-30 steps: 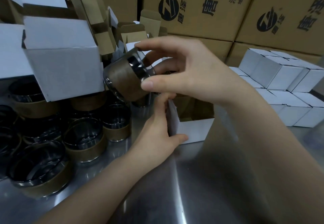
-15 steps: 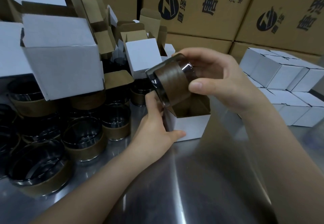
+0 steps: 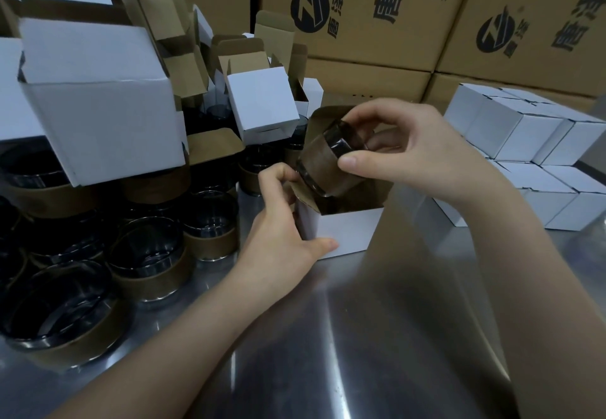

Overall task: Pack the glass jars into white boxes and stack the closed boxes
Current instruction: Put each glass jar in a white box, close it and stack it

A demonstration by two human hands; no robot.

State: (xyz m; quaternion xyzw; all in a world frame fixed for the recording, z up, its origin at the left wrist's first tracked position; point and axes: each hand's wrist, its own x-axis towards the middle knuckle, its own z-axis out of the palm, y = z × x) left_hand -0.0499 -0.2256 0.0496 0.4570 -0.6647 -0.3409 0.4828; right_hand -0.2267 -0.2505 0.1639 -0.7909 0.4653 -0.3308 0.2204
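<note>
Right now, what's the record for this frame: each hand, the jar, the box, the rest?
right hand: grips jar, tilted, at the open box's mouth
left hand: holds box at its left corner and flap
jar state: not yet seated in box
stack: closed white boxes, right of the hands
spare jars: standing on table, left
cartons: brown, behind

right hand [image 3: 416, 159] carried jar [image 3: 328, 169] rightward and down, now tilted into open box [image 3: 344, 231] mouth
</note>
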